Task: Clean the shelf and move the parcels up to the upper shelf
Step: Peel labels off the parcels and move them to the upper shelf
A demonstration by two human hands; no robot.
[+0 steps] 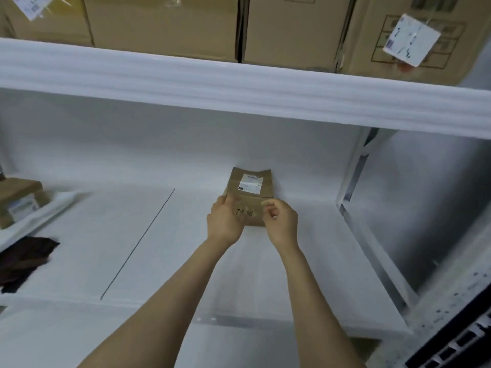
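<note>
**Both hands on the parcel on the lower shelf**

We have both arms stretched out over the lower shelf [172,248], a white board with a thin dark seam [138,243] running from near to far left of the middle. The brown parcel [251,187] lies on this board at the far side, right of centre and close to the back wall. It carries a white label [249,185] on its upper face and handwritten digits [243,212] nearer to us.

Our left hand [224,221] grips the parcel's near left corner, its fingers curled round the edge. Our right hand [281,221] pinches the near right corner, thumb on top and fingers curled in; motion blur softens the fingertips.

At the far left a small box [18,200] rests on a white sheet, and a dark cloth [24,258] lies nearer, at the left edge.

Above, the upper shelf [239,88] carries a row of large cardboard boxes [164,25]. A white tag [411,39] is fixed to the rightmost one.
</note>
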